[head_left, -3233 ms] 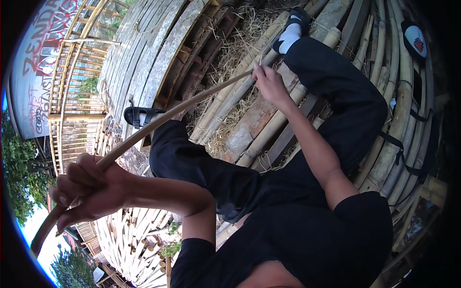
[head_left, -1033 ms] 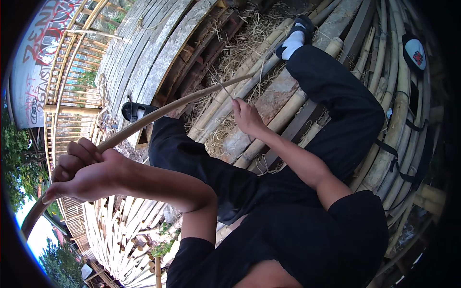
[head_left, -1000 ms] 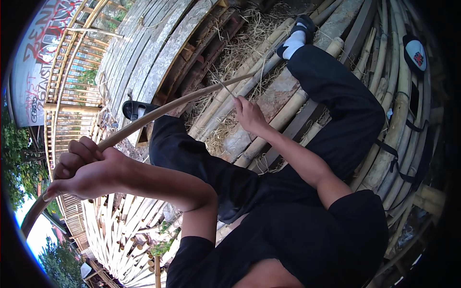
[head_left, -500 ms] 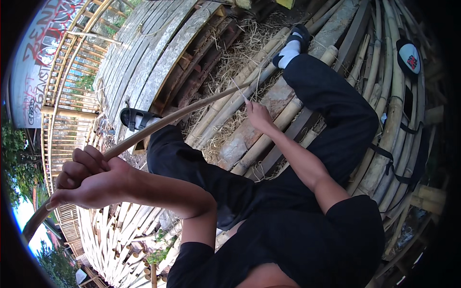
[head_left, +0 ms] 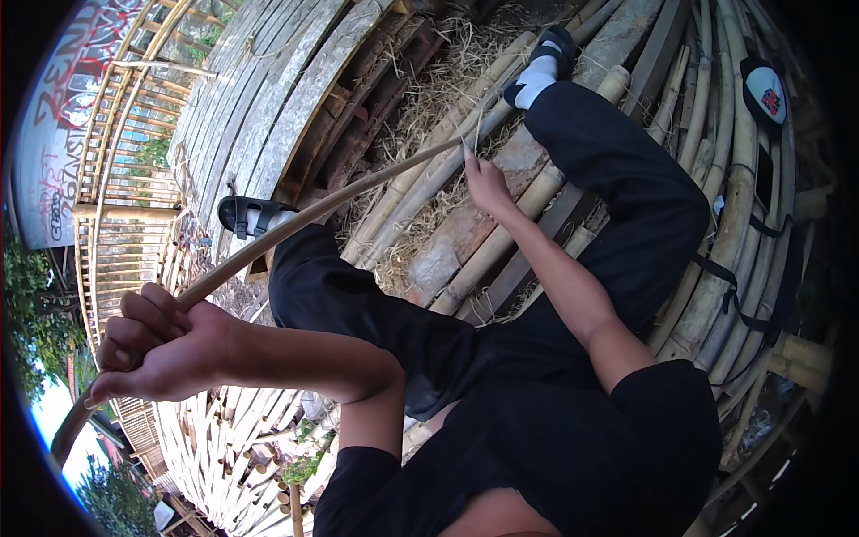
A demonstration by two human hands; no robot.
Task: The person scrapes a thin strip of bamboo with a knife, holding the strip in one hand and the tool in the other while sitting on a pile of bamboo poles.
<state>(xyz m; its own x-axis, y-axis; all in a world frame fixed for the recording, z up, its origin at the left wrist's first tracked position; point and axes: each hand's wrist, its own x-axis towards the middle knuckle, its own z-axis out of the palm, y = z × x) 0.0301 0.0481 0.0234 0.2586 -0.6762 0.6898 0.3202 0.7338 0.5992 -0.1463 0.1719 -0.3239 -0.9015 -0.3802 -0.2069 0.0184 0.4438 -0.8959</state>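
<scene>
A long, slender bamboo strip (head_left: 335, 199) runs slantwise from the lower left up to the middle. My left hand (head_left: 152, 349) is closed around its near part, and the near end passes beyond the fist toward the rim. Close to the strip's far end, my right hand (head_left: 489, 186) grips what looks like a small knife (head_left: 465, 152); its thin pale blade lies at the strip, and the handle is hidden in my fingers. I cannot tell whether the blade touches the strip. My legs are spread, with the strip passing over my left leg.
Pale shavings (head_left: 420, 121) litter the ground between my sandalled feet. A plank platform (head_left: 259, 89) stands at the far left. Bamboo poles (head_left: 738, 170) lie on the right, with a black-and-white pouch-like item (head_left: 763, 94), a dark phone (head_left: 764, 179) and a black strap (head_left: 729, 291) on them.
My right hand has moved slightly up along the strip with the knife, whose blade now shows shorter. The left hand keeps its grip and has shifted slightly down.
</scene>
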